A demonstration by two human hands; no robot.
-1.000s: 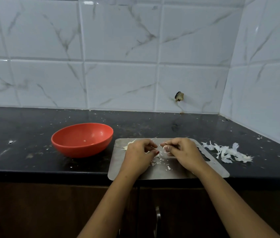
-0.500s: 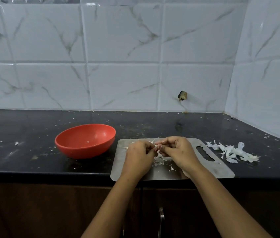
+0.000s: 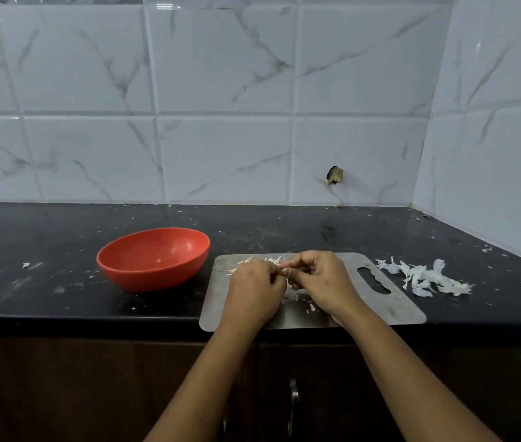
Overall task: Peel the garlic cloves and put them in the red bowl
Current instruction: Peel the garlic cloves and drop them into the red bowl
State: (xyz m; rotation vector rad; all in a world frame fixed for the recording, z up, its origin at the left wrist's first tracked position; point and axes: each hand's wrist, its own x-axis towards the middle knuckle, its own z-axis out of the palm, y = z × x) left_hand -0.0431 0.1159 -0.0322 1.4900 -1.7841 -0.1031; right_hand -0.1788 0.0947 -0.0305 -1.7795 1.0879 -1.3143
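Note:
My left hand (image 3: 254, 290) and my right hand (image 3: 323, 282) meet over the steel cutting board (image 3: 393, 309), fingers curled together and pinching a garlic clove that is almost wholly hidden between them. Bits of white garlic skin (image 3: 300, 296) lie on the board under the hands, and more scraps (image 3: 260, 260) show just beyond my left knuckles. The red bowl (image 3: 153, 258) stands on the black counter to the left of the board; only a small pale speck shows inside it.
A heap of white garlic peels (image 3: 425, 277) lies on the counter (image 3: 45, 282) right of the board. The board's front edge reaches the counter edge. Tiled walls close in behind and on the right. Dark cabinet doors (image 3: 294, 393) are below.
Both hands have drawn closer together over the board, and the fingertips now touch around the clove. The view has drifted slightly, so the bowl and board sit a little further right.

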